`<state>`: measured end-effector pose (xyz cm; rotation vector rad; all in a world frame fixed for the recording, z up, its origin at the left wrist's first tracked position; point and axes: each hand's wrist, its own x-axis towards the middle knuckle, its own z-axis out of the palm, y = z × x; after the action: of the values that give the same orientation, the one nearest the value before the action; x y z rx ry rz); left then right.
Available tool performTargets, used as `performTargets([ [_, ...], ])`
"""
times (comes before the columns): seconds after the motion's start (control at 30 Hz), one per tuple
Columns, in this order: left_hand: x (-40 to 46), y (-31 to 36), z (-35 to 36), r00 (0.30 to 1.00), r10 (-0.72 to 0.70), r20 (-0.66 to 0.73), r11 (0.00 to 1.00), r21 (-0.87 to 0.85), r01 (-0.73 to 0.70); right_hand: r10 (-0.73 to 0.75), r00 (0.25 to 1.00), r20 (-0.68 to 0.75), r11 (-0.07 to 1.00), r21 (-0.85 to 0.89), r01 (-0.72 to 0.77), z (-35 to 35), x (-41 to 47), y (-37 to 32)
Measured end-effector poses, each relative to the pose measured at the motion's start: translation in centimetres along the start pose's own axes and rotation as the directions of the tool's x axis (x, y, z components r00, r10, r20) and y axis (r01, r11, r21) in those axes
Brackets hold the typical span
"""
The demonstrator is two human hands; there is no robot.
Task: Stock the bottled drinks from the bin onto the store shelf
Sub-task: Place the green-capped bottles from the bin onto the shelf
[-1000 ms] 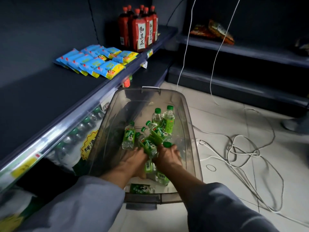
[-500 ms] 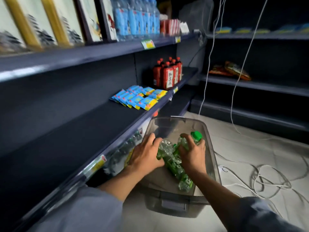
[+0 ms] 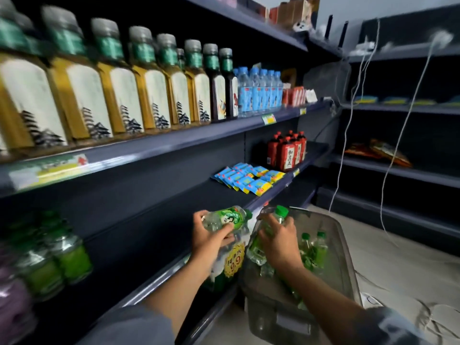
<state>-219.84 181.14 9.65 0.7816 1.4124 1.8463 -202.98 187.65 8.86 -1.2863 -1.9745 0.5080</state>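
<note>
My left hand (image 3: 209, 239) grips a small clear bottle with a green label (image 3: 225, 218), lying sideways above the front edge of the dark middle shelf (image 3: 149, 235). My right hand (image 3: 278, 241) holds green-capped bottles (image 3: 267, 231) over the left rim of the clear plastic bin (image 3: 346, 260); how many it holds I cannot tell. More green-capped bottles (image 3: 315, 247) lie inside the bin. At the far left of the middle shelf stand green-labelled bottles (image 3: 59, 252), blurred.
Tall yellow-labelled bottles (image 3: 119, 85) and blue water bottles (image 3: 258, 92) fill the upper shelf. Blue snack packets (image 3: 249, 179) and red bottles (image 3: 288, 151) sit further along the middle shelf. White cables (image 3: 348, 115) hang at the right. A 9.9 price tag (image 3: 234, 258) hangs below the shelf edge.
Both hands have risen out of the bin with bottles. My left hand has moved left toward the middle shelf. The view has tilted up, showing the upper shelves.
</note>
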Motion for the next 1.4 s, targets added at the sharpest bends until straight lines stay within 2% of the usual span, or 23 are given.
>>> performTargets([
  [0.17, -0.8, 2.1, -2.1, 0.989, -0.144, -0.035, 0.947, -0.295, 0.128, -0.056, 0.992, 0.111, 0.998, 0.041, 0.052, 2.6, -0.8, -3.3],
  [0.27, -1.6, 3.4, -3.7, 0.988, -0.148, -0.049, 0.946, -0.299, 0.127, -0.073, 0.995, 0.068, 0.992, 0.106, 0.065, 4.4, -1.6, -4.9],
  [0.47, -3.5, 5.8, -9.7, 0.997, -0.075, 0.037, 0.992, -0.103, 0.078, -0.143, 0.988, 0.056, 0.982, 0.135, 0.135, 8.5, -2.9, -9.0],
  [0.63, -4.2, 5.8, -16.1, 0.999, 0.010, 0.045, 0.999, 0.053, -0.012, -0.169, 0.978, 0.122, 0.974, 0.171, 0.147, 11.8, -4.0, -13.6],
  [0.73, -4.8, 5.9, -19.8, 0.998, 0.030, -0.052, 0.975, 0.220, -0.018, -0.218, 0.961, 0.167, 0.964, 0.192, 0.185, 14.0, -4.9, -16.1],
  [0.8, -5.2, 6.1, -22.1, 0.997, 0.021, -0.069, 0.950, 0.312, 0.002, -0.270, 0.945, 0.182, 0.946, 0.233, 0.226, 15.3, -5.6, -17.6],
  [0.97, -6.3, 6.0, -25.9, 0.994, 0.006, -0.111, 0.902, 0.430, 0.042, -0.447, 0.857, 0.257, 0.887, 0.252, 0.387, 17.6, -6.8, -21.1],
  [1.07, -6.6, 5.1, -27.6, 0.978, 0.085, -0.188, 0.874, 0.486, 0.018, -0.502, 0.810, 0.303, 0.863, 0.237, 0.446, 18.7, -7.8, -22.6],
  [1.3, -6.3, 4.5, -29.9, 0.902, 0.275, -0.332, 0.801, 0.599, -0.023, -0.537, 0.780, 0.321, 0.835, 0.333, 0.438, 21.2, -9.2, -23.7],
  [1.4, -6.1, 4.5, -29.9, 0.869, 0.319, -0.380, 0.753, 0.658, 0.012, -0.548, 0.767, 0.333, 0.830, 0.328, 0.451, 21.9, -9.9, -24.3],
])
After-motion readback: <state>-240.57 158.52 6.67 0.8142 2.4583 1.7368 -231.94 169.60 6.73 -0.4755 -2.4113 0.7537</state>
